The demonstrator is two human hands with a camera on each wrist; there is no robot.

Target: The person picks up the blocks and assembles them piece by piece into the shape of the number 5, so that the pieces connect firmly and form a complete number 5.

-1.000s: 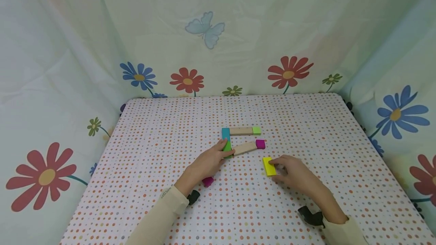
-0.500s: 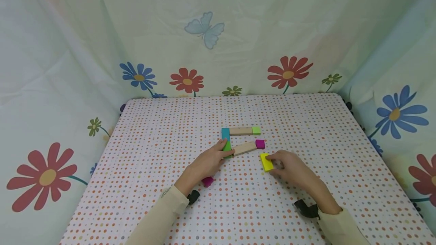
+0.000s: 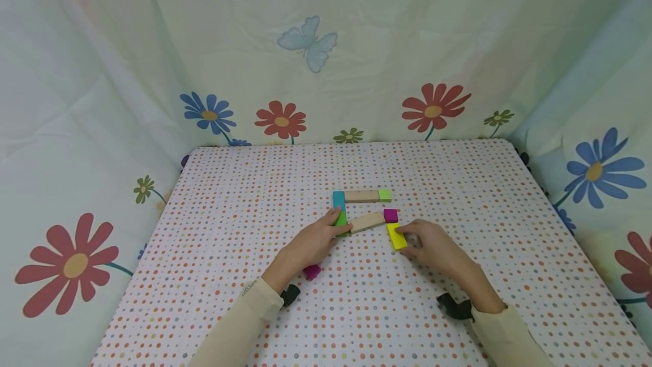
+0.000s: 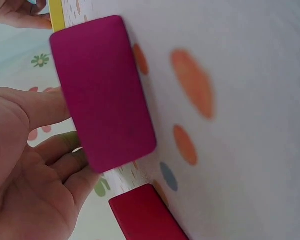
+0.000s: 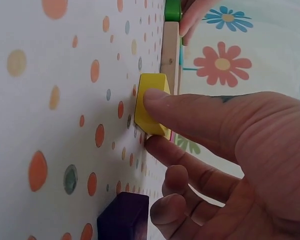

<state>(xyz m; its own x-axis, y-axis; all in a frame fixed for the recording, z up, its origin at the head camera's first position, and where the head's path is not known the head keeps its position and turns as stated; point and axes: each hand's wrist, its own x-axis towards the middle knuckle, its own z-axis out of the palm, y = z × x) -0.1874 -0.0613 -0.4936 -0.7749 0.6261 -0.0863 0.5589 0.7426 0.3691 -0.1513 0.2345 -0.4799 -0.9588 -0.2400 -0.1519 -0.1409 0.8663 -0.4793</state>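
My right hand [image 3: 435,248] pinches a yellow block [image 3: 397,237] between thumb and fingers, its far end right at a magenta block [image 3: 390,216]. In the right wrist view the thumb lies on the yellow block's [image 5: 149,102] face. My left hand [image 3: 311,242] holds a green block [image 3: 340,220] between thumb and forefinger. A blue block [image 3: 338,199] continues from it at the far end. One plain wooden block [image 3: 368,221] slants from the green block to the magenta one. Another wooden block [image 3: 361,196] runs from the blue block to a lime block [image 3: 385,196].
A second magenta block [image 3: 312,272] lies beside my left wrist, near a red block [image 4: 147,215] in the left wrist view. The right wrist view has a dark purple block [image 5: 125,215] below my right hand. A dotted cloth [image 3: 244,186] covers the table.
My right hand has moved the yellow block away from me and slightly left, up to the magenta block. The left hand has stayed at the green block.
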